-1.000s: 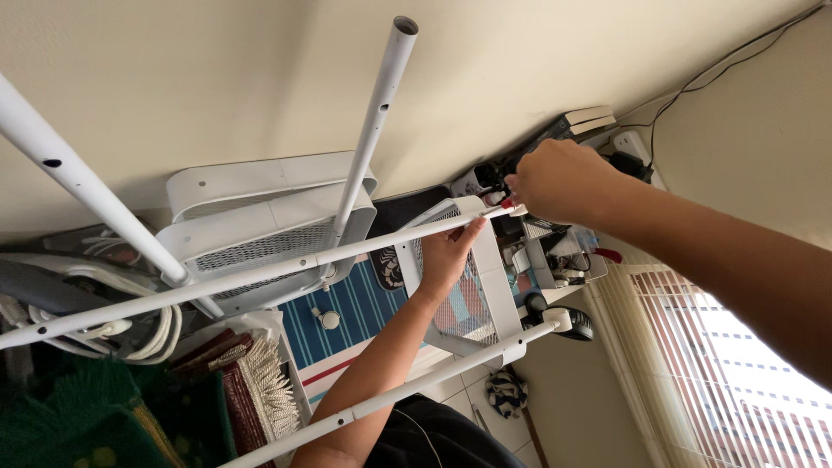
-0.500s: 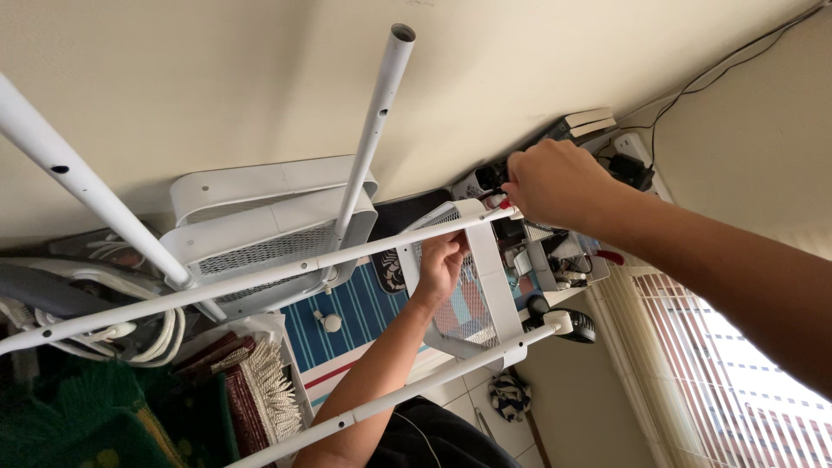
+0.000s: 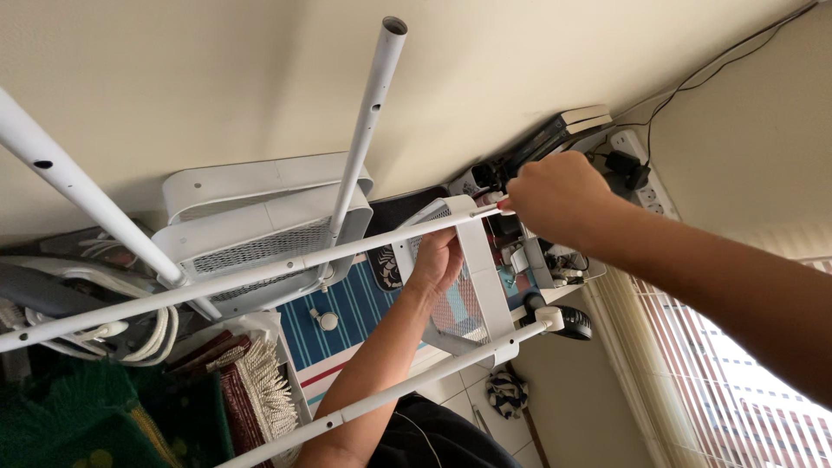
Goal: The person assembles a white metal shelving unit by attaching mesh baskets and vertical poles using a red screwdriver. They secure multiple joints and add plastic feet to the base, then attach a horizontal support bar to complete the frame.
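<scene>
Grips: our right hand (image 3: 552, 192) is clenching a red-handled tool (image 3: 500, 204) at the white tube's (image 3: 347, 251) end; our left hand (image 3: 436, 260) is bracing the white mesh tray (image 3: 475, 260) just below.

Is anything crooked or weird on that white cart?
Yes. The cart lies on its side, poles jutting out. One mesh tray sits tilted between two poles, steadied by the left hand.

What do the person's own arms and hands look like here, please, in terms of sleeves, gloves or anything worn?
Both arms are bare as far as the head view shows: no sleeves, gloves, watch, bracelets or rings are visible. The left hand and right hand are uncovered, with slim forearms. Dark clothing shows at the lower edge, near the left elbow.
</scene>
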